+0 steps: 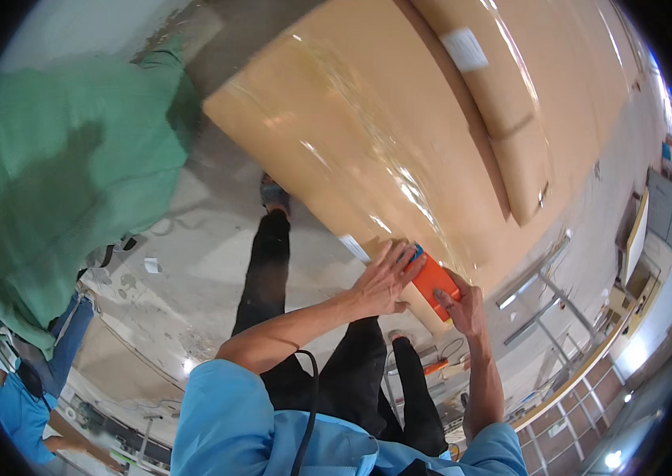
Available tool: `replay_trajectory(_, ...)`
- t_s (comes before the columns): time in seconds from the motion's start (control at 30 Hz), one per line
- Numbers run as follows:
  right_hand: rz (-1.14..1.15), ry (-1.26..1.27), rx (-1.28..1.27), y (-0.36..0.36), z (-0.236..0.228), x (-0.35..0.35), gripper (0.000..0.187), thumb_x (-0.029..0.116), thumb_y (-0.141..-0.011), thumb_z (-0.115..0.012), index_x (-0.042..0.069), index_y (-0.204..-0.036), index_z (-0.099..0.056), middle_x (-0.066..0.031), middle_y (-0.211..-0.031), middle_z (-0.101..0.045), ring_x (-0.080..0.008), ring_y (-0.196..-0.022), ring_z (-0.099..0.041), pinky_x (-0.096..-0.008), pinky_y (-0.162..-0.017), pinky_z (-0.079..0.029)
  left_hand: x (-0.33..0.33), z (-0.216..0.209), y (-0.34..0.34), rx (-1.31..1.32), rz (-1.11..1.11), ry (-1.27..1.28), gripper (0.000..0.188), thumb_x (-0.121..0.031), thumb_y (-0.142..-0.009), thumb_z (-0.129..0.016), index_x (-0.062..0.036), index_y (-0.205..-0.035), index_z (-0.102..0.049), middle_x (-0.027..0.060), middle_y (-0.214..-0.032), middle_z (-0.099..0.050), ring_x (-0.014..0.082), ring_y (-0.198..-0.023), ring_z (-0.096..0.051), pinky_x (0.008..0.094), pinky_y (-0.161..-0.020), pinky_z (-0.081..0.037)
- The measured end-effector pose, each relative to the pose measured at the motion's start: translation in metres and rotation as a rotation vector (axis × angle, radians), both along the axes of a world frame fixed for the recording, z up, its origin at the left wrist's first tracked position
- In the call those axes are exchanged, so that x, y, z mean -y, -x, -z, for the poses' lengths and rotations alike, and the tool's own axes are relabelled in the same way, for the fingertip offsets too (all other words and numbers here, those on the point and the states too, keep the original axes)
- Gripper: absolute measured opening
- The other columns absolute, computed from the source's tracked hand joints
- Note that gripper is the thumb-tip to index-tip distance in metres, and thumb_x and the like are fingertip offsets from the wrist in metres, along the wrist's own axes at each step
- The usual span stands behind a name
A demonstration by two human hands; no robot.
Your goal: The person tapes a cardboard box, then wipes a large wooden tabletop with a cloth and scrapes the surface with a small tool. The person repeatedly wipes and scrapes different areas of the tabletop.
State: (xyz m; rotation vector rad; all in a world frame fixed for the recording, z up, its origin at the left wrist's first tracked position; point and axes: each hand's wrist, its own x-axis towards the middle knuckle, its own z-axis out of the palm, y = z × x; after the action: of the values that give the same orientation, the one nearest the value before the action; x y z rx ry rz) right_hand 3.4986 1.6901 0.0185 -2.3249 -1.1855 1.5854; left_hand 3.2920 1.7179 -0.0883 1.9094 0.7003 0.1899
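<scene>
Both of my hands are on a flat orange-red object [433,287] with a blue part at its upper left end; its exact kind I cannot make out. My left hand [384,279] has its fingers curled over the blue end. At the other end my right hand [463,304] grips it, thumb lying on the orange face. The object is at the near corner of a large brown cardboard package [336,135], which has shiny clear tape along it. Whether the object touches the cardboard is hidden by my hands.
A rolled cardboard tube [522,151] with a white label lies on the package. Green cloth [90,151] drapes something bulky at left. A person in a blue shirt [22,420] is at lower left. Right of me stand a metal frame [554,297] and a wood-edged bench [582,373].
</scene>
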Motion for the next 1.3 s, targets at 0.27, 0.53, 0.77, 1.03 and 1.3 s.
replay_trajectory(0.27,0.027,0.017,0.334,-0.18,-0.024,0.266,0.06,0.033,-0.085,-0.077,0.001,-0.134,-0.062,-0.026,-0.082,-0.072,-0.0307,-0.077,-0.075,-0.0389,-0.075,-0.056,0.251,0.025,-0.213,0.179,0.113,0.033,0.116,-0.031,-0.066,-0.085,-0.0052,-0.159,-0.021,0.0324,-0.156,-0.028,0.0474,-0.147,-0.028,0.0585,-0.122,-0.016)
replay_trajectory(0.53,0.005,0.006,0.213,-0.227,0.042,0.342,0.058,0.034,-0.086,-0.075,0.001,-0.132,-0.063,-0.0252,-0.09,-0.073,-0.0366,-0.083,-0.073,-0.041,-0.082,-0.055,0.326,0.072,-0.25,-0.101,0.261,-0.313,0.094,-0.024,-0.079,-0.074,-0.0029,-0.156,-0.026,0.0325,-0.142,-0.049,0.0452,-0.143,-0.036,0.0562,-0.122,-0.021)
replay_trajectory(0.77,-0.49,0.178,0.29,-0.193,0.114,0.315,0.048,0.041,-0.084,-0.074,0.003,-0.113,-0.071,-0.0252,-0.09,-0.072,-0.0391,-0.088,-0.071,-0.0477,-0.078,-0.055,0.293,0.087,-0.253,-0.618,1.349,-1.033,0.04,-0.026,-0.098,-0.053,-0.0058,-0.13,-0.068,0.0109,-0.135,-0.064,0.0375,-0.131,-0.053,0.0663,-0.118,-0.018)
replay_trajectory(1.03,0.109,0.17,0.125,-0.186,0.134,0.421,0.043,0.043,-0.084,-0.069,0.001,-0.09,-0.074,-0.0243,-0.086,-0.071,-0.0429,-0.087,-0.069,-0.0494,-0.077,-0.054,0.276,0.087,-0.302,-0.825,1.659,-1.116,0.038,-0.03,-0.097,-0.055,-0.0141,-0.127,-0.071,0.0057,-0.133,-0.067,0.0302,-0.131,-0.051,0.0681,-0.109,-0.024)
replay_trajectory(1.3,0.208,0.239,0.253,-0.152,0.115,0.488,0.053,0.045,-0.085,-0.069,0.001,-0.114,-0.07,-0.0267,-0.097,-0.071,-0.0445,-0.095,-0.069,-0.0483,-0.084,-0.054,0.209,0.066,-0.221,-0.033,0.534,-0.753,0.046,-0.035,-0.089,-0.064,-0.0122,-0.129,-0.064,0.0099,-0.134,-0.061,0.0288,-0.134,-0.049,0.0559,-0.113,-0.031)
